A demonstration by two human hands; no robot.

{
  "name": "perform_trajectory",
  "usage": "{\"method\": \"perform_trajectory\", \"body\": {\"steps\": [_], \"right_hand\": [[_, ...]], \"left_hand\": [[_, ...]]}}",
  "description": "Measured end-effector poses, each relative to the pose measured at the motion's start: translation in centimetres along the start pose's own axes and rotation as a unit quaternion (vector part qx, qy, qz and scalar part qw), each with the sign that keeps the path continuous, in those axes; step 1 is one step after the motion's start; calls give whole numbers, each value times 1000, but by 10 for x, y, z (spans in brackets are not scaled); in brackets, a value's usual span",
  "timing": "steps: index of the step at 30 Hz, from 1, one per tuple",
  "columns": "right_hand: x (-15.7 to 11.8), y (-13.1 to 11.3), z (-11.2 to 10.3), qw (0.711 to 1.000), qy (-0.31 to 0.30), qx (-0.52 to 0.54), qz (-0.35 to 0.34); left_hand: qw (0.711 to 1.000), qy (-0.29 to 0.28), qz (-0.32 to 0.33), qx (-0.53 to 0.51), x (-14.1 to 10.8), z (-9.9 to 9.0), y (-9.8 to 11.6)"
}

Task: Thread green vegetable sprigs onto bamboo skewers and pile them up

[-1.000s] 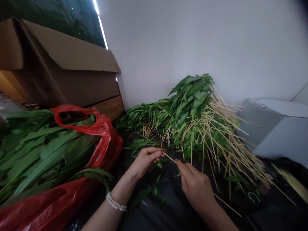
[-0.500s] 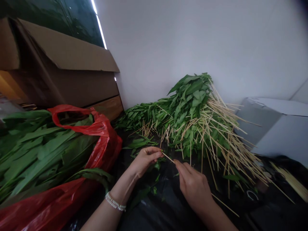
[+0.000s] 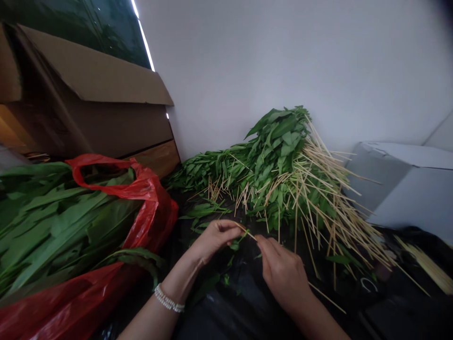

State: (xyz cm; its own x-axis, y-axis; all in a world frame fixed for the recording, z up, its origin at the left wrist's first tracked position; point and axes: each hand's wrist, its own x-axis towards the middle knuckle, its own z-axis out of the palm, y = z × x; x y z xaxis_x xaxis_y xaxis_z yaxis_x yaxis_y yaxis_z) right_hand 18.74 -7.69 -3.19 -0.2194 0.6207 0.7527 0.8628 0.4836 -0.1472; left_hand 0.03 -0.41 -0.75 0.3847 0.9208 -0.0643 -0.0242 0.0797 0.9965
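Note:
A thin bamboo skewer (image 3: 252,235) spans the short gap between my two hands. My right hand (image 3: 283,267) pinches it between thumb and fingers. My left hand (image 3: 218,236) is closed around its far end, thumb against index finger. A small bit of green leaf or stem (image 3: 247,232) shows on the skewer just beside my left fingertips; how it is attached is too small to tell. Behind the hands lies a heap of leafy greens (image 3: 276,141) threaded on many skewers (image 3: 325,174), the bare sticks pointing right and forward.
At left, a red plastic bag (image 3: 155,203) holds long green leaves (image 3: 63,222). A cardboard box (image 3: 106,123) stands behind it. At right are a white box (image 3: 399,184) and a bundle of skewers (image 3: 424,262). Leaf scraps (image 3: 226,279) lie on the black sheet (image 3: 226,316).
The green bit now shows on the skewer to the right of my left fingertips, where bare stick showed before. My left hand has shifted slightly; my right hand is nearly still.

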Motion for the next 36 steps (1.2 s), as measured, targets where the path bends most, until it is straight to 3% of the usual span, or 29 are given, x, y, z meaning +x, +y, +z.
{"method": "perform_trajectory", "body": {"steps": [4, 6, 12, 17, 21, 23, 26, 29, 32, 36], "right_hand": [[4, 1, -8, 999, 22, 43, 18], [5, -2, -12, 998, -5, 68, 2], [0, -18, -9, 990, -87, 70, -88], [-1, -22, -8, 989, -81, 65, -101], [-1, -22, -8, 990, -78, 59, -105], [-1, -22, -7, 990, -80, 53, -106], [-1, -20, -5, 992, -70, 46, -99], [0, -15, -4, 996, -42, 29, -69], [2, -8, -4, 999, -14, 14, -35], [2, 0, -4, 1000, 7, 1, 2]], "left_hand": [[989, 121, 61, 58, 7, -9, -1], [978, 135, 92, 127, 10, -10, -6], [903, 59, 161, 394, 10, -6, -15], [883, -5, 160, 441, 7, -5, -16], [851, -18, 160, 501, 6, -5, -19], [857, -13, 163, 489, 6, -5, -19], [894, 19, 156, 419, 7, -5, -16], [941, 68, 140, 300, 8, -6, -11], [980, 78, 108, 145, 8, -7, -7], [996, 70, 58, 26, 6, -8, -2]]}}
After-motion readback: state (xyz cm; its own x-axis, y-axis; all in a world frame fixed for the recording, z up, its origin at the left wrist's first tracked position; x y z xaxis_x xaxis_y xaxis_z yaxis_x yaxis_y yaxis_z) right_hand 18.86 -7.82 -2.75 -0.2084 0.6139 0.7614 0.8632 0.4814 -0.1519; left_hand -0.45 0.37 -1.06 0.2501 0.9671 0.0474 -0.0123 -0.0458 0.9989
